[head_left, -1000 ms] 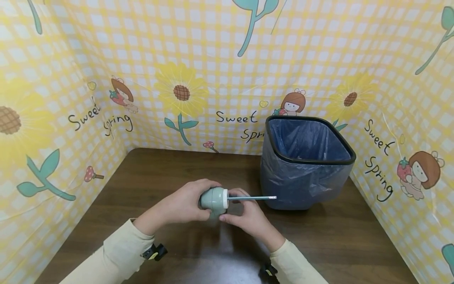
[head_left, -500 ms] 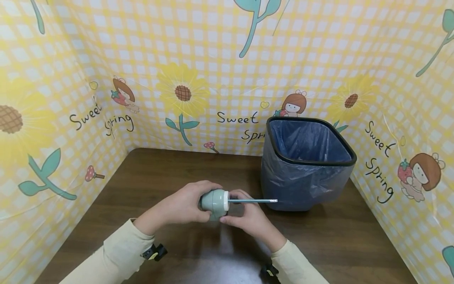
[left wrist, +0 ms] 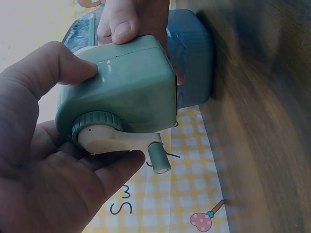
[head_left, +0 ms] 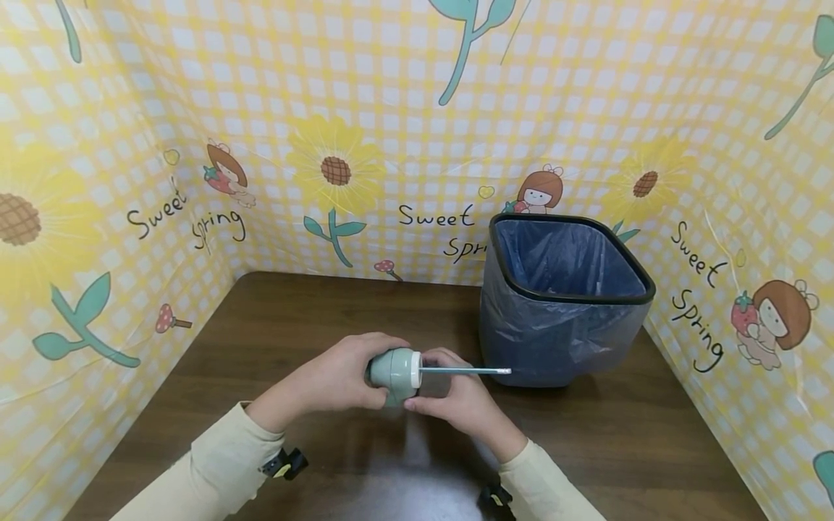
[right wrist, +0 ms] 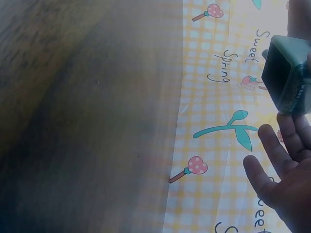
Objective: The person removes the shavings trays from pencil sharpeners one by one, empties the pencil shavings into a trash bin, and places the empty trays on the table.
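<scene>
A green hand-crank pencil sharpener (head_left: pixel 394 370) is held off the table between both hands. My left hand (head_left: pixel 335 373) grips its back end, thumb on one side and fingers on the other. In the left wrist view the crank handle (left wrist: pixel 159 158) hangs free near the left fingertips. A pale blue pencil (head_left: pixel 465 370) sticks out of the white front, its eraser end pointing right. My right hand (head_left: pixel 465 398) pinches the sharpener body near the front with thumb and fingertips. The right wrist view shows the sharpener's dark underside (right wrist: pixel 278 73), with some right fingers spread below it.
A trash bin (head_left: pixel 554 340) with a black rim and a bluish plastic liner stands at the right rear of the brown wooden table (head_left: pixel 293 307). Yellow checked cloth (head_left: pixel 417 145) with sunflower prints encloses the back and both sides.
The pencil's eraser end has dipped slightly, and the sharpener has tilted a little with it. Both hands keep their hold in nearly the same place.
</scene>
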The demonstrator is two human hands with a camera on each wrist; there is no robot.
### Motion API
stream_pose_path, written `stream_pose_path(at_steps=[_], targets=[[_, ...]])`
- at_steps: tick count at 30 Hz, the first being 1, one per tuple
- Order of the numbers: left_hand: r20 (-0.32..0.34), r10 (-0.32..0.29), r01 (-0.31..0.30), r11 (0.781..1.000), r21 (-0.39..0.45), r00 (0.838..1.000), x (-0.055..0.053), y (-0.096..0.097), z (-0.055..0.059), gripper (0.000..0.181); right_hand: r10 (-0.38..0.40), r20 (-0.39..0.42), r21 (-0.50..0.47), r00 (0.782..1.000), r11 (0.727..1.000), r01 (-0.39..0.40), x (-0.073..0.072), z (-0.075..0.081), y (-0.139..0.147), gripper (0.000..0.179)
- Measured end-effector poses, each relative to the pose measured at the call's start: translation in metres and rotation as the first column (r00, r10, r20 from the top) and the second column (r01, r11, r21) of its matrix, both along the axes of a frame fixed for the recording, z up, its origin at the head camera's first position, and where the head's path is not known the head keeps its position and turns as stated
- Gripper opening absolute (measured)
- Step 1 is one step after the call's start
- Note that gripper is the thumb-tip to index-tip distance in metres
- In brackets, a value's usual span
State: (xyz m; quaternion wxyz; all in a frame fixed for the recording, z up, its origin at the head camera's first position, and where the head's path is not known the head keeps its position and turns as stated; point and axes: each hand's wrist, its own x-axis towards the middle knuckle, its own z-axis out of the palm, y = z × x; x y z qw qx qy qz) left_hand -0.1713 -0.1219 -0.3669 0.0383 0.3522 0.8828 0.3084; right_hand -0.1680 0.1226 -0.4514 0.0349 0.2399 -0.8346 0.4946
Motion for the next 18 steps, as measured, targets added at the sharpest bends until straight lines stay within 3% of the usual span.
stream_pose_path(at_steps=[18], targets=[[-0.003,0.001,-0.001,1.000,-0.013,1.000,-0.0015,0.0011,-0.0002,0.065,0.008,-0.004,0.004,1.000,1.000,-0.008,0.0005,0.0022,0.0010,0.058]])
